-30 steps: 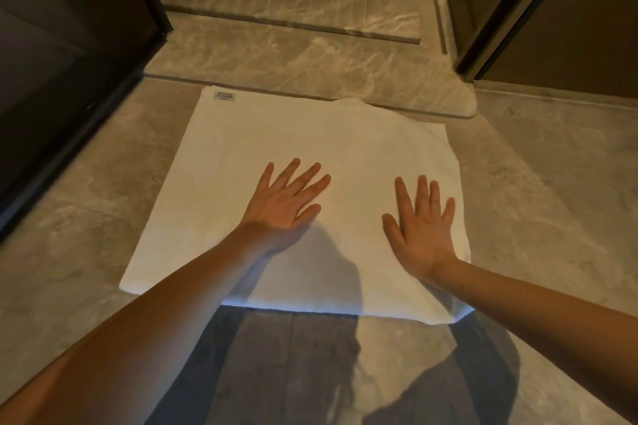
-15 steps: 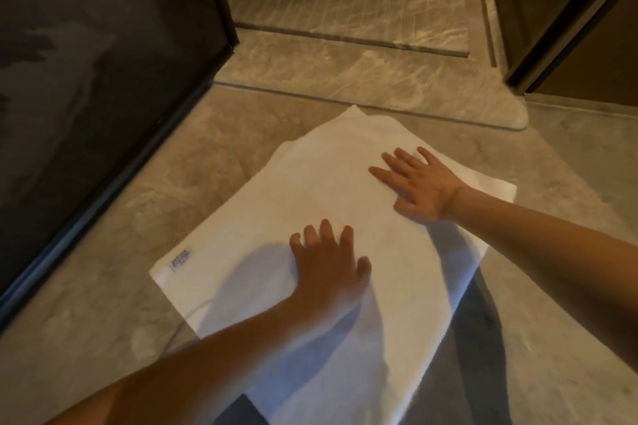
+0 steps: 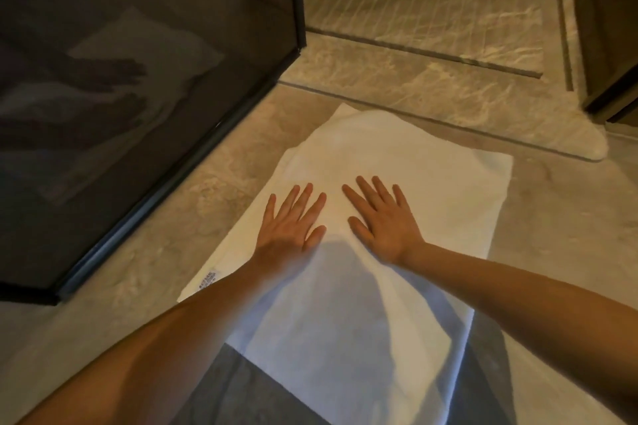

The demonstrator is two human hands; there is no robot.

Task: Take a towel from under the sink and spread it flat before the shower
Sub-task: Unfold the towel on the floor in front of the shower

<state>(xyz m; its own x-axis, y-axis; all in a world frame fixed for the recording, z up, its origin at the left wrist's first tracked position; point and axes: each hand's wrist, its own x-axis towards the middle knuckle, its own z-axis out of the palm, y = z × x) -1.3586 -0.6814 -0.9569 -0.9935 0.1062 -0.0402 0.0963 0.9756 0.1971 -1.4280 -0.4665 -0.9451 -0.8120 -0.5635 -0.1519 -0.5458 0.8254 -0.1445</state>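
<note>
The white rectangular cloth towel (image 3: 386, 162) lies on the marble floor (image 3: 165, 252) — long axis running from the viewer toward the shower threshold. Left hand (image 3: 293, 221) and right hand (image 3: 383, 221) press flat — fingers straight.

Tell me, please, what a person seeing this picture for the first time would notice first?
A white towel lies on the marble floor at the centre, its far edge near the shower sill. The left hand and right hand rest flat on it side by side, fingers spread. At left, a dark glass panel mirrors them.
</note>
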